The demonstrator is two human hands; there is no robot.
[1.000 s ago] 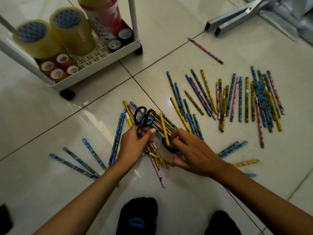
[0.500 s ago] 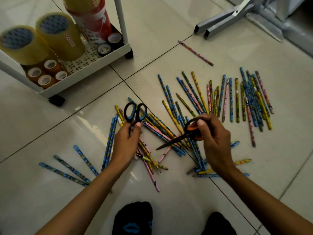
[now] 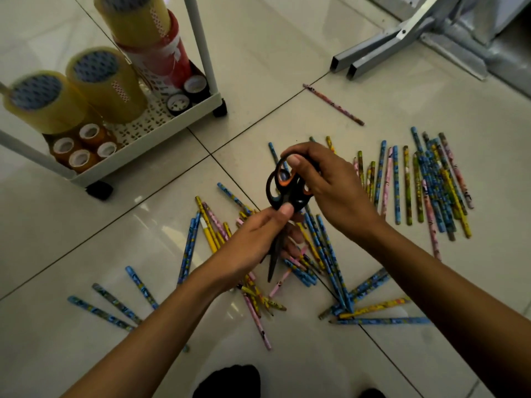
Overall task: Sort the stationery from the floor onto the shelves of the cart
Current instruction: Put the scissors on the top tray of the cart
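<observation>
**A:** Cart [image 3: 149, 139] far left already has tape rolls [image 3: 46, 101] on its shelf. Left hand [image 3: 253, 242] pinches the scissors [image 3: 287, 193] near the pivot, blades pointing down, held above the floor pencils [image 3: 431, 182].

**B:** Yep, and the right hand [image 3: 327, 188] grips the handle loops. I'd guess they're light, stiff, a bit slick. Carry them by the loops, blades closed.

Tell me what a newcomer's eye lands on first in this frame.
First, the two pairs of scissors held together mid-frame above the floor, the left hand pinching them near the pivot and the right hand holding the handle loops. Beneath and to the right, patterned pencils litter the tiles. At upper left, the cart shelf holds tape rolls.
</observation>
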